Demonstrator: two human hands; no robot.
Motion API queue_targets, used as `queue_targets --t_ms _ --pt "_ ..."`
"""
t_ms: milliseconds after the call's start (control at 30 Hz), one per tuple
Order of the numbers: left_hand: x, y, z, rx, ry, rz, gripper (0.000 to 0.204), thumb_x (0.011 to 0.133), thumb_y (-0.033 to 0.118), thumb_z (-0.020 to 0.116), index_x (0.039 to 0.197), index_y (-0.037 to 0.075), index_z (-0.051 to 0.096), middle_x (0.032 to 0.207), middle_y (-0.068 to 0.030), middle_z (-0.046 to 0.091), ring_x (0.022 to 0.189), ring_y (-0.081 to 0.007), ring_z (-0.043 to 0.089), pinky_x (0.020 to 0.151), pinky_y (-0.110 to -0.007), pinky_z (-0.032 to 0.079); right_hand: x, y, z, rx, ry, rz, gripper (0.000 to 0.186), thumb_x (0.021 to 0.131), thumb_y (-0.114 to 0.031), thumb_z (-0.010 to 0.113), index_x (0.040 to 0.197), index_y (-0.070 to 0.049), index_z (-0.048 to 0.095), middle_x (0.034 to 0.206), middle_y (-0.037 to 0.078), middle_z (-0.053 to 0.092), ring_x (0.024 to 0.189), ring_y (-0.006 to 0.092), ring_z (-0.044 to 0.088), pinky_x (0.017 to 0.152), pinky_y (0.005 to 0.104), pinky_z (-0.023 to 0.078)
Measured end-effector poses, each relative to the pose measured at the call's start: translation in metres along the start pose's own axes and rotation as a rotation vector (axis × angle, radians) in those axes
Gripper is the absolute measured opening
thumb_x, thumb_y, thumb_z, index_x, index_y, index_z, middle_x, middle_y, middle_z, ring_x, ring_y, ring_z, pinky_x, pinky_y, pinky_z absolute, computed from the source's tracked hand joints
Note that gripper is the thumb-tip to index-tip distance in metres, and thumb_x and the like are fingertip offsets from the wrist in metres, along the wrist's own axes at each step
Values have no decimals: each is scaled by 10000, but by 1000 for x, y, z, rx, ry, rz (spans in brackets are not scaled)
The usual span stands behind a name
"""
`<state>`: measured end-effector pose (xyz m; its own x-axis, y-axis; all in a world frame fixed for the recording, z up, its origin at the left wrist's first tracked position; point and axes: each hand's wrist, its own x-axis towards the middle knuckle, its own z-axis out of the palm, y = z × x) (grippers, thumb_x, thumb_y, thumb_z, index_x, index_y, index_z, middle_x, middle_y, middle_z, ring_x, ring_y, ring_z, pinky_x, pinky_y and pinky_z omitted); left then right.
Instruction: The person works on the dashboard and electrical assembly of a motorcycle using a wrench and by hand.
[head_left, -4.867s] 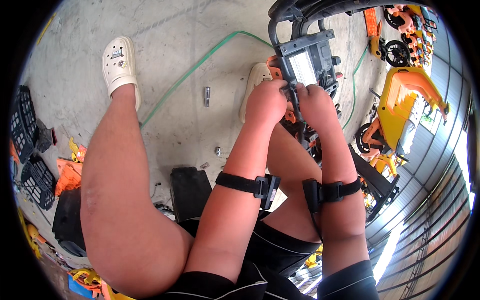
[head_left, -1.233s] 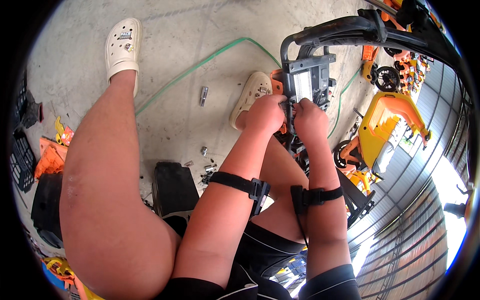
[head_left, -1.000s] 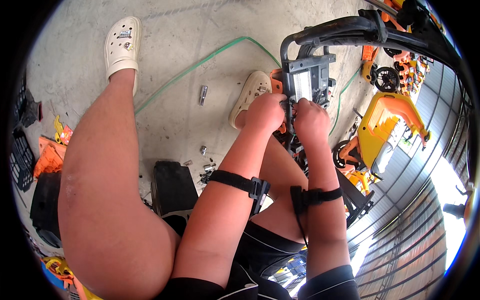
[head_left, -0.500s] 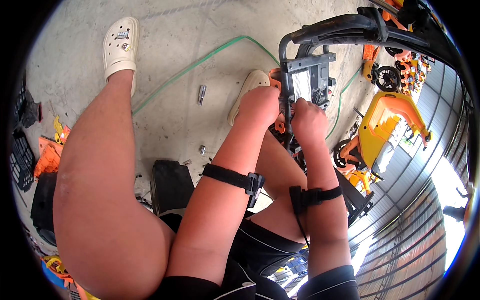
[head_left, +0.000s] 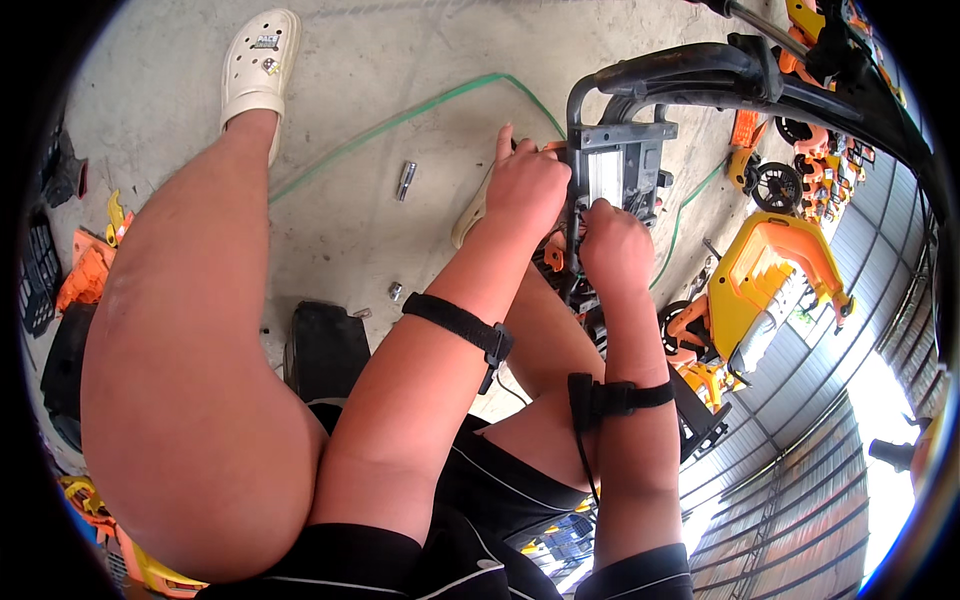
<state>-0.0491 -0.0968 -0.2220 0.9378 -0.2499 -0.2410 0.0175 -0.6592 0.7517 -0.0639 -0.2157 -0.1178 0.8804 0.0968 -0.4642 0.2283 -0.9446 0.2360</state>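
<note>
A black tubular metal frame [head_left: 628, 100] of a vehicle stands in front of me, with a black bracket unit holding a pale panel [head_left: 605, 177] inside it. My left hand [head_left: 530, 187] is beside the frame's left tube, one finger raised and the others curled; whatever they hold is hidden. My right hand [head_left: 617, 248] is closed at the panel's lower edge, its thumb against the frame, and its fingertips are covered. Orange parts show between the hands and behind the left one. Both forearms wear black straps.
On the concrete floor lie a metal socket [head_left: 405, 181], a smaller socket [head_left: 395, 291] and a green hose [head_left: 420, 110]. A black padded piece [head_left: 327, 350] sits near my legs. Yellow and orange scooter body parts [head_left: 770, 270] stand at the right, with wheels behind; orange parts [head_left: 87, 270] lie left.
My left hand has drawn back slightly to the left and up from the frame, and one finger has lifted. My right hand stays at the panel's edge. The whole view has shifted slightly.
</note>
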Motion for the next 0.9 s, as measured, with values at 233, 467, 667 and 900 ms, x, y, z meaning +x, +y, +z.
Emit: queue_targets --t_ms 233,467,667,900 --pt "-11 -10 -3 -341 -327 -194 210 834 90 624 981 158 759 991 -91 715 956 -292 670 892 -431 510 0 -9 -5 43 -140 242 259 974 -278 529 916 -39 611 852 204 684 835 427 648 725 519 505" --pt "-30 -6 2 -455 -234 -205 236 857 99 609 1060 130 725 1025 -128 702 977 -348 655 830 -453 523 -1 -7 -8 352 -145 423 363 964 -322 538 946 18 662 899 263 686 900 452 655 791 501 511" --pt "-46 6 12 -574 -174 -325 180 879 155 637 1042 112 702 1020 -128 700 970 -353 654 828 -460 521 4 4 -3 488 -172 607 471 945 -413 562 914 38 692 834 233 694 832 394 679 776 441 512" --pt "-53 18 21 -625 -197 -443 148 891 166 652 1026 109 668 981 -105 711 940 -328 667 784 -445 517 6 -2 -16 801 -292 742 430 967 -369 555 841 28 661 623 74 612 515 142 536 527 301 414"
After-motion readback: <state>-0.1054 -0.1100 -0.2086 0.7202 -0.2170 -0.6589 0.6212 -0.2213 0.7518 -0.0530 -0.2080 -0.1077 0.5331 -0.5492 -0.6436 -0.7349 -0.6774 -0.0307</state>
